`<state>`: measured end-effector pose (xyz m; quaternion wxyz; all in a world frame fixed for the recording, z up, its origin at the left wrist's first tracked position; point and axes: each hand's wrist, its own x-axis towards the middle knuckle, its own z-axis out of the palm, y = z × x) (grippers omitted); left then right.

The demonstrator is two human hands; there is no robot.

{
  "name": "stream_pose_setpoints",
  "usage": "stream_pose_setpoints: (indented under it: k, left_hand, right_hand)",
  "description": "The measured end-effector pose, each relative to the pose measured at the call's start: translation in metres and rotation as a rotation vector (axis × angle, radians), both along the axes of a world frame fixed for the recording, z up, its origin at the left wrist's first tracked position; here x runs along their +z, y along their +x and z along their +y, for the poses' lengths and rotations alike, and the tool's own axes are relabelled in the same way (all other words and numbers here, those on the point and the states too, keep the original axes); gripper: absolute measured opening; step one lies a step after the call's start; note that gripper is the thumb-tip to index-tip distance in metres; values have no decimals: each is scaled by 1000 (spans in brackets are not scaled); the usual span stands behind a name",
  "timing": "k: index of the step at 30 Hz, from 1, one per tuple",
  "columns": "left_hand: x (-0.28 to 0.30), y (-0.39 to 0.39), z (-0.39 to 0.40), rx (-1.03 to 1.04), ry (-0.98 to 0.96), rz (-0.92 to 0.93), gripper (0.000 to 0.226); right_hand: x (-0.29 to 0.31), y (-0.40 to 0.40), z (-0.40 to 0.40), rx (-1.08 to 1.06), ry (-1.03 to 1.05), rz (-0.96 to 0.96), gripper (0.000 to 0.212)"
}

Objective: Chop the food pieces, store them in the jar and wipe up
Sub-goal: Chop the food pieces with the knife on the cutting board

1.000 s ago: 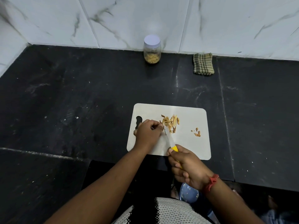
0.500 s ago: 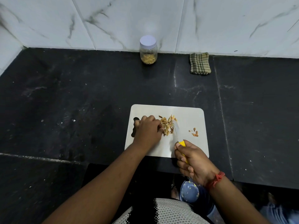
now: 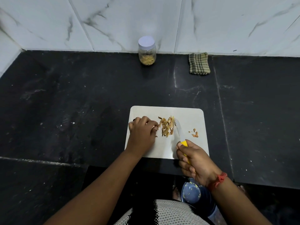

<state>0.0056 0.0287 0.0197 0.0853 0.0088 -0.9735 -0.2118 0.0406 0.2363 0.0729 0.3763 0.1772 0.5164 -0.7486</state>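
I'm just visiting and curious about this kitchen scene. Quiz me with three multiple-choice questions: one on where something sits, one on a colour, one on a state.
1. Where does the folded checked cloth lie?
A. On the cutting board
B. On the black counter by the wall, right of the jar
C. Under the left hand

2. What colour is the knife handle?
A. Yellow
B. Green
C. Black

3. In what state is the jar?
A. Tipped on its side
B. Open, lid beside it
C. Upright, lid on, some food inside

Answers:
1 B: the cloth rests at the foot of the marble wall, apart from the jar and far from the cutting board.
2 A: yellow shows above the right hand that grips it.
3 C: the pale lid caps the standing jar, and yellowish pieces fill its bottom.
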Motion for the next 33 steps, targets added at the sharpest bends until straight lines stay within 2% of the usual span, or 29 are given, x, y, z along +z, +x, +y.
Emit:
stream_pose_setpoints:
  k: [6,10,13,18,22,24,28,30,33]
  left_hand:
    - [-14,25,-17,-82,-72,-12,8]
    - [-13,19,-12,-64,-98,-25,5]
    - [-12,14,-6,-64,-141,-50,8]
    - [-8,5,11,66,-95,-91,16]
    - [-6,-3,24,60,-140,-136,24]
    - [-6,-3,22,69,-112,-97,21]
    - [-10,7,-11,213,-17,15,5]
    - [-15,13,-31,252,24,3,8]
    - [-20,19,-45,204,44,-71,22]
  right_hand:
    - [-2,-1,-1,0,8,-6,25]
    - [0,-3,-5,9,8,-1,28]
    - [1,-4,-7,14,8,6,28]
    - [4,-4,-8,11,5,14,27]
    - [4,-3,-9,16,20,20,27]
    - [5,-3,-8,13,26,22,26]
    - [5,-5,-6,15,40,34,25]
    - [4,-6,-6,20,43,39,25]
    - [3,-6,-11,37,48,42,26]
